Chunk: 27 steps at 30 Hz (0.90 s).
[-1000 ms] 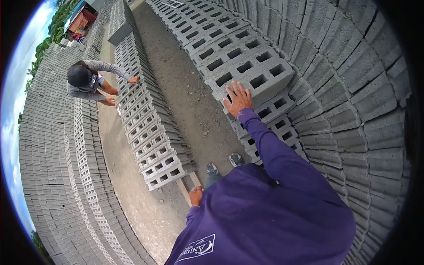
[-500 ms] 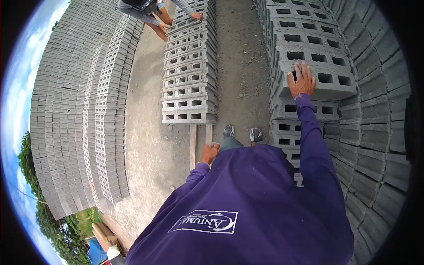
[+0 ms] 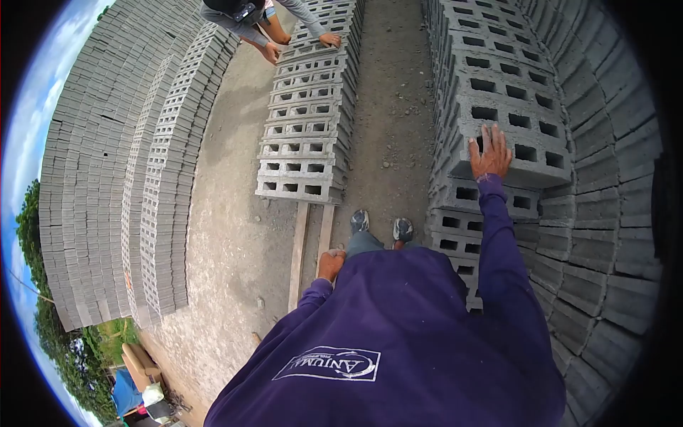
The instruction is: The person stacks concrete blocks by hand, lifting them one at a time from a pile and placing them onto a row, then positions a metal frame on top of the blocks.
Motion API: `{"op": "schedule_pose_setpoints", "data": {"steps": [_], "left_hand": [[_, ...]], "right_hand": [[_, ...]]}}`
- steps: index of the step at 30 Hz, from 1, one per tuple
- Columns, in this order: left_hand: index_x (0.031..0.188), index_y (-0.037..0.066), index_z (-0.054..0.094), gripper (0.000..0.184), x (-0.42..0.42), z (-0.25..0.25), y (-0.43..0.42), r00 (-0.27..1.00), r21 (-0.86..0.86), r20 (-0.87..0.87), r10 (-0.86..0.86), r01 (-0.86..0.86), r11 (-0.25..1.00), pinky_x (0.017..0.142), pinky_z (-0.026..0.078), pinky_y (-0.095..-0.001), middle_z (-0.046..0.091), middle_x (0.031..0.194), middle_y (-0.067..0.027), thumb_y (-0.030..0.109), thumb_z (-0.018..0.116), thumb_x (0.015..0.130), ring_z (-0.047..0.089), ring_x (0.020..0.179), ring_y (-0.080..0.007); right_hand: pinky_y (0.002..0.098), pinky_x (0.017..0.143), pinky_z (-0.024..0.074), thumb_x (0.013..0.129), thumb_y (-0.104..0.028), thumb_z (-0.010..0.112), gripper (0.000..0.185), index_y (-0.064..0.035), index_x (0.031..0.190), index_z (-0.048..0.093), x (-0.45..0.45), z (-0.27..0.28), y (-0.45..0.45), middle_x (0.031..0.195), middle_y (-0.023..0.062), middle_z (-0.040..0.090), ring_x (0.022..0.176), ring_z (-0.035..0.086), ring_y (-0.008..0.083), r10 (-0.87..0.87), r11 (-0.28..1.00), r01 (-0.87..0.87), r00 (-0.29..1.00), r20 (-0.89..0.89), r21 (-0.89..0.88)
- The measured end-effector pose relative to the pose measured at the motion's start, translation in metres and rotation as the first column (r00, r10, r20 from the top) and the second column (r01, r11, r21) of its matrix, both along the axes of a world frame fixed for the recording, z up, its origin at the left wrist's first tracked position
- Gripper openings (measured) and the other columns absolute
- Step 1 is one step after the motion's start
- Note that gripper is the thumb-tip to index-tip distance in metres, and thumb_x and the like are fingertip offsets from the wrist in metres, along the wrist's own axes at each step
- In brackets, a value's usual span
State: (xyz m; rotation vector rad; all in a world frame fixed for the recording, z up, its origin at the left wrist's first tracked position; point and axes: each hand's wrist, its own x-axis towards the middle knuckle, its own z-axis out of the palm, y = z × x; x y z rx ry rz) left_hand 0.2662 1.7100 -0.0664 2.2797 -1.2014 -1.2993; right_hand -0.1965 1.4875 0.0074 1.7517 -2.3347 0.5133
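Note:
My right hand (image 3: 491, 151) lies with its fingers spread on the top of the end block (image 3: 525, 135) of the right-hand stack and holds nothing. One of the block's square holes shows beside its fingers. Low beside my body, my left hand (image 3: 331, 265) is closed near two wooden planks (image 3: 299, 249) on the ground; what it holds, if anything, is hidden. A row of grey hollow blocks (image 3: 300, 168) stands in front, its near end at the planks.
A co-worker in a grey sleeve (image 3: 302, 16) leans over the middle row with both hands on the blocks. Tall block stacks (image 3: 85, 164) rise at the left and a block wall (image 3: 605, 171) at the right. A dirt strip (image 3: 395, 92) runs between the rows.
The view has swung round, so the rows now run nearly straight ahead. My right hand stays on the end block, and my left hand remains closed at my side.

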Motion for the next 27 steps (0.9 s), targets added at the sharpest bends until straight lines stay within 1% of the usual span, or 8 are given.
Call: {"op": "schedule_pose_setpoints", "data": {"steps": [7,11,14,17,20,22,25,27], "left_hand": [[0.095,-0.003,0.072,0.037,-0.003,0.01,-0.008,1.0,0.027,-0.01,0.018,-0.018,0.999,0.08,0.051,-0.0359,0.072,0.088,-0.0207,0.03,0.06,0.084,0.07,0.089,-0.0297],[0.096,-0.003,0.072,0.036,0.001,0.004,-0.015,0.998,0.038,-0.038,-0.051,0.053,0.998,0.079,0.051,-0.0359,0.072,0.088,-0.0208,0.03,0.06,0.084,0.07,0.087,-0.0296],[0.095,-0.003,0.072,0.036,0.005,-0.005,-0.022,0.992,-0.003,-0.004,-0.13,0.13,0.992,0.078,0.051,-0.0367,0.072,0.087,-0.0204,0.029,0.06,0.085,0.07,0.086,-0.0307],[0.096,-0.002,0.072,0.036,0.001,0.006,-0.031,0.987,0.023,0.014,-0.161,0.16,0.987,0.079,0.05,-0.0374,0.072,0.088,-0.0207,0.03,0.059,0.085,0.07,0.088,-0.0316],[0.098,-0.001,0.071,0.038,0.006,0.002,-0.04,0.968,0.085,-0.015,-0.25,0.251,0.964,0.083,0.049,-0.0394,0.07,0.094,-0.0232,0.032,0.056,0.086,0.068,0.095,-0.0361],[0.101,-0.001,0.07,0.041,0.009,-0.009,-0.045,0.942,0.07,0.05,-0.332,0.328,0.942,0.086,0.048,-0.0408,0.068,0.099,-0.0257,0.033,0.053,0.087,0.065,0.1,-0.0403],[0.102,-0.002,0.069,0.043,0.013,-0.019,-0.054,0.949,0.053,0.035,-0.314,0.312,0.949,0.087,0.048,-0.0423,0.067,0.101,-0.0263,0.035,0.051,0.088,0.062,0.102,-0.0439],[0.102,-0.002,0.069,0.043,0.015,-0.019,-0.061,0.94,0.032,0.057,-0.335,0.334,0.942,0.086,0.048,-0.0412,0.068,0.101,-0.0262,0.035,0.052,0.088,0.064,0.1,-0.0423]], "right_hand": [[0.0475,0.112,0.0204,0.092,-0.051,0.052,0.057,-0.0224,0.141,0.049,0.003,0.008,0.002,0.153,0.0045,0.036,0.142,0.029,0.0268,-0.001,1.0,0.003,0.998,0.059,-0.027],[0.0474,0.113,0.0198,0.091,-0.049,0.053,0.057,-0.0201,0.141,0.05,0.0,0.008,0.002,0.154,0.0067,0.035,0.143,0.027,0.0275,0.009,1.0,-0.006,0.994,0.112,-0.027],[0.0485,0.114,0.0187,0.091,-0.049,0.054,0.059,-0.0193,0.142,0.049,0.002,0.014,0.004,0.154,0.0073,0.033,0.143,0.026,0.028,0.006,0.999,-0.013,0.985,0.171,0.039],[0.0494,0.114,0.0183,0.091,-0.048,0.054,0.058,-0.0177,0.141,0.049,0.004,0.022,0.007,0.154,0.0077,0.034,0.143,0.026,0.0282,0.002,0.998,-0.014,0.98,0.201,0.058],[0.05,0.114,0.0183,0.091,-0.047,0.054,0.057,-0.0162,0.14,0.05,0.007,0.023,0.008,0.154,0.0079,0.034,0.143,0.026,0.0287,-0.003,0.999,-0.007,0.974,0.225,0.044],[0.0498,0.114,0.0184,0.091,-0.045,0.055,0.056,-0.0157,0.139,0.051,0.006,0.022,0.007,0.154,0.0083,0.034,0.143,0.027,0.0295,-0.001,0.999,-0.008,0.974,0.225,0.037],[0.0498,0.113,0.0186,0.09,-0.044,0.056,0.056,-0.015,0.138,0.052,0.006,0.02,0.007,0.154,0.0091,0.034,0.142,0.027,0.0301,0.006,1.0,-0.008,0.977,0.214,0.012],[0.05,0.113,0.0186,0.089,-0.042,0.057,0.056,-0.0142,0.138,0.052,0.009,0.016,0.005,0.154,0.0104,0.034,0.142,0.027,0.0304,-0.02,1.0,0.019,0.972,0.233,0.006]]}}
